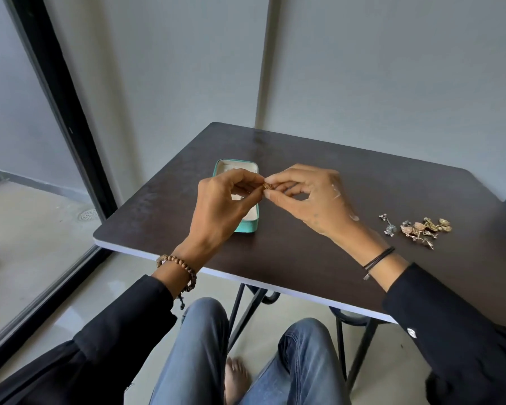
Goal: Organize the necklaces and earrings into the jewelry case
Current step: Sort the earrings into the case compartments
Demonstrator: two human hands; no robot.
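A small round gold earring (267, 186) is held between my two hands above the table. My left hand (221, 204) pinches it from the left with thumb and fingertips, and my right hand (310, 197) pinches it from the right. Right behind and below the hands lies the open teal jewelry case (222, 168) with a pale lining, partly hidden by my left hand. A heap of gold and silver earrings (421, 228) lies on the table to the right of my right wrist.
The dark brown table (304, 258) has a white front edge close to my knees. A glass wall with a black frame (59, 92) stands at the left. Grey wall behind the table.
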